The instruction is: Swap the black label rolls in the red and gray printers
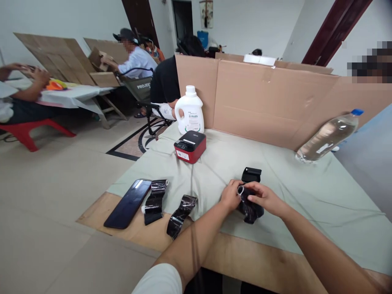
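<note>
A roll of glossy black film [249, 206] with a pale round core end is between my two hands, low over the cloth. My left hand [231, 196] is closed on its left side, near the core. From the right, my right hand [267, 199] grips the roll with bent fingers and thumb. The loose end of the film hangs down below the hands. Just beyond them lies a black plastic-looking part [251, 174], partly hidden. To the left, two more partly unrolled black film rolls, one upper [156, 200] and one lower [183, 215], lie beside a dark smartphone [128, 204].
A red-and-black box-shaped printer [190, 147] and a white jug [190, 110] stand farther back. A cardboard screen [257, 102] borders the table's far side. On the right leans a large clear bottle [329, 136] with a blue cap. Other people sit at tables beyond.
</note>
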Motion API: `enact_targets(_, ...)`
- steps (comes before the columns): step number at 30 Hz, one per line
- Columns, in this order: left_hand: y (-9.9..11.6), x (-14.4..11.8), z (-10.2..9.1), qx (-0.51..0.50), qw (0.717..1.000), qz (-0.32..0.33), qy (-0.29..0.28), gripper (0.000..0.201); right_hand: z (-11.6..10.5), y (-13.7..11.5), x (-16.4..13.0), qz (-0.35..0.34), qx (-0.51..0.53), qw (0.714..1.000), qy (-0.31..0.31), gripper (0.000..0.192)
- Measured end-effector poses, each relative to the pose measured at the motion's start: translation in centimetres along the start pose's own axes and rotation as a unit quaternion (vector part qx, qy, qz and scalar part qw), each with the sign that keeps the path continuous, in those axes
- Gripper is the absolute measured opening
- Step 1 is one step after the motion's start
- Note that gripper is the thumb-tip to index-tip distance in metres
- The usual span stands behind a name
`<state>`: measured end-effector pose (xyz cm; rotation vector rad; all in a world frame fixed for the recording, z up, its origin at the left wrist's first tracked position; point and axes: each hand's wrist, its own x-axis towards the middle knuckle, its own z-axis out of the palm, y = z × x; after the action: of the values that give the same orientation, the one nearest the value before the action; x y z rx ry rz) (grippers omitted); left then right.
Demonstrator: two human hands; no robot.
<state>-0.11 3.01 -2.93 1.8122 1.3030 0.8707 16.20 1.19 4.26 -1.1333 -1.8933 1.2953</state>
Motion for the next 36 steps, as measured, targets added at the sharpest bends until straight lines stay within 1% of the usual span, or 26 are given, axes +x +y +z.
enact_targets(2,-0.1,0.2,0.0,0.004,1.0,0.013,0.007,0.027,-1.5,2.1,-0.6,0.03,-0.1,0.99,0.098,0.029)
enact_targets(4,-0.3,0.3,0.1,0.003,0.999,0.029,0.02,0.028,-1.9,3.4,-0.8,0.034,-0.199,0.969,0.145,0.028)
enact_targets(6,-0.5,0.3,0.1,-0.002,0.999,0.045,0.026,0.031,-1.6,3.7,-0.7,0.016,-0.297,0.943,0.147,0.028)
enact_targets(8,-0.7,0.3,0.1,-0.007,0.998,0.056,0.026,0.032,-1.3,3.3,-0.5,0.003,-0.388,0.911,0.136,0.027)
enact_targets(10,-0.9,0.3,0.1,-0.009,0.998,0.059,0.023,0.03,-1.2,2.6,-0.2,0.007,-0.453,0.884,0.118,0.025)
enact_targets(11,-0.9,0.3,0.2,-0.01,0.998,0.058,0.02,0.029,-1.2,2.3,-0.1,0.011,-0.471,0.876,0.107,0.024)
enact_targets(14,-1.0,0.4,0.3,-0.017,0.999,0.048,0.017,0.028,-1.4,2.1,0.2,0.013,-0.489,0.868,0.087,0.027)
enact_targets(16,-0.9,0.4,0.4,-0.019,0.999,0.042,0.017,0.027,-1.5,2.3,0.3,0.014,-0.494,0.865,0.086,0.028)
enact_targets(20,-0.7,0.4,0.3,-0.016,0.999,0.034,0.015,0.027,-1.2,3.4,0.2,0.01,-0.512,0.854,0.097,0.023)
enact_targets(22,-0.7,0.4,0.3,-0.016,0.999,0.031,0.013,0.028,-1.4,3.9,0.0,-0.009,-0.5,0.859,0.11,0.025)
enact_targets(24,-0.6,0.4,0.2,-0.016,0.999,0.032,0.012,0.028,-2.0,4.4,0.0,-0.042,-0.468,0.87,0.146,0.028)
enact_targets(26,-0.6,0.4,0.2,-0.016,0.999,0.032,0.01,0.029,-3.1,4.8,0.2,-0.06,-0.427,0.874,0.224,0.032)
enact_targets(27,-0.5,0.4,0.1,-0.015,0.999,0.03,0.009,0.029,-3.7,4.9,0.5,-0.058,-0.404,0.873,0.266,0.035)
enact_targets(28,-0.5,0.4,0.1,-0.014,0.999,0.028,0.009,0.029,-4.3,5.1,0.8,-0.049,-0.379,0.875,0.297,0.039)
enact_targets(29,-0.5,0.4,0.0,-0.013,1.0,0.026,0.009,0.029,-4.8,5.3,1.2,-0.035,-0.351,0.882,0.312,0.045)
enact_targets(30,-0.4,0.4,0.0,-0.013,1.0,0.025,0.008,0.029,-5.2,5.4,1.5,-0.019,-0.321,0.895,0.309,0.052)
enact_targets(31,-0.4,0.4,0.0,-0.013,1.0,0.024,0.007,0.029,-5.4,5.5,1.8,-0.003,-0.29,0.911,0.294,0.057)
enact_targets(33,-0.5,0.4,0.0,-0.016,1.0,0.02,0.009,0.029,-5.3,5.4,2.1,0.021,-0.231,0.937,0.261,0.061)
enact_targets(34,-0.5,0.4,0.1,-0.019,1.0,0.016,0.012,0.029,-5.1,5.3,2.0,0.028,-0.208,0.944,0.255,0.06)
enact_targets(36,-0.6,0.4,0.2,-0.023,0.999,0.007,0.021,0.031,-4.3,5.0,1.4,0.034,-0.177,0.949,0.259,0.054)
